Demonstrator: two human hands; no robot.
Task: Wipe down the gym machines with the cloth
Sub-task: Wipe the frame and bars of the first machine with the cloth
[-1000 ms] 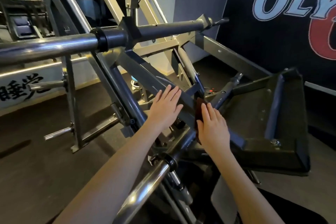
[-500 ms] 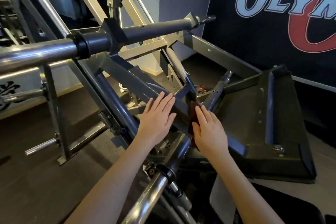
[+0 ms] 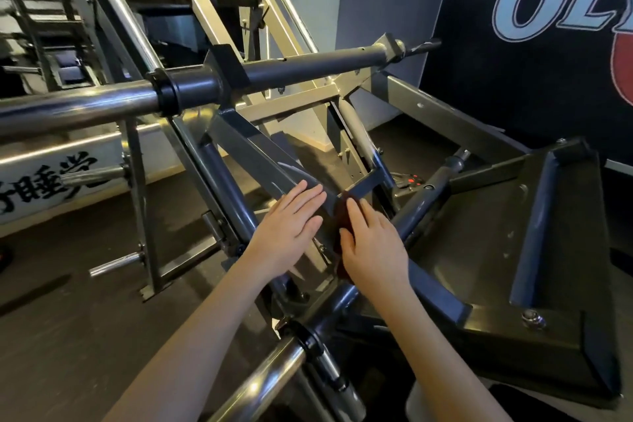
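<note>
A grey steel leg-press machine fills the view, with a slanted flat frame bar [image 3: 260, 161] running down through the middle. My left hand [image 3: 291, 229] lies flat on that bar, fingers together and stretched out, holding nothing. My right hand [image 3: 373, 247] presses a dark red cloth [image 3: 342, 216] against the lower stretch of the same bar. Only a strip of the cloth shows beside and under the palm; most of it is hidden.
A chrome weight sleeve [image 3: 78, 106] crosses at upper left and another [image 3: 260, 384] rises from the bottom. The black footplate [image 3: 486, 243] stands at right. Behind it hangs a dark wall banner [image 3: 534, 10]. Dark rubber floor [image 3: 68, 319] lies at left.
The view has swung back to the left and tilted slightly. Both hands stay on the slanted bar, the right hand and cloth a little further along it.
</note>
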